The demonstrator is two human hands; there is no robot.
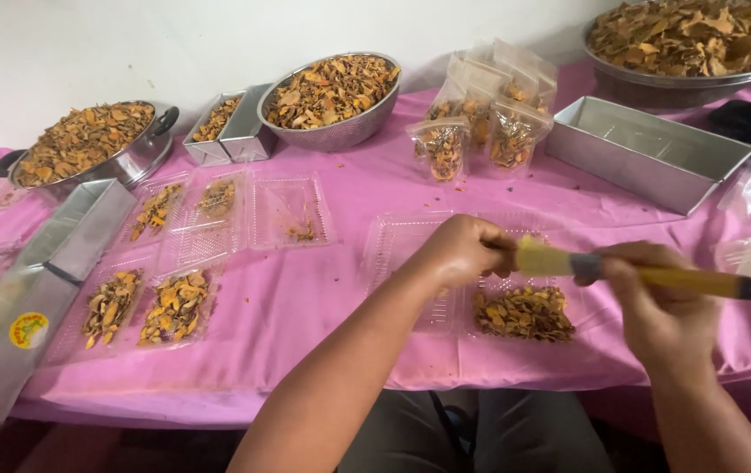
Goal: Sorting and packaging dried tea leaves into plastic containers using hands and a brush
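Note:
My right hand point(660, 302) grips the yellow handle of a paintbrush point(656, 276) and holds it level above the table. My left hand point(463, 250) is closed around the pale bristle end of that brush. Just below both hands lies an open clear plastic clamshell container point(410, 245); its right half holds a heap of dried orange-brown chips point(524, 314), its left half is bare.
On the pink tablecloth point(305, 298) lie more clear containers with chips point(174, 307) at left, filled plastic bags point(481, 123), metal bowls of chips point(332, 92), a pot point(86, 140), a large bowl point(687, 39), small tins point(231, 131) and a rectangular metal tray point(647, 153).

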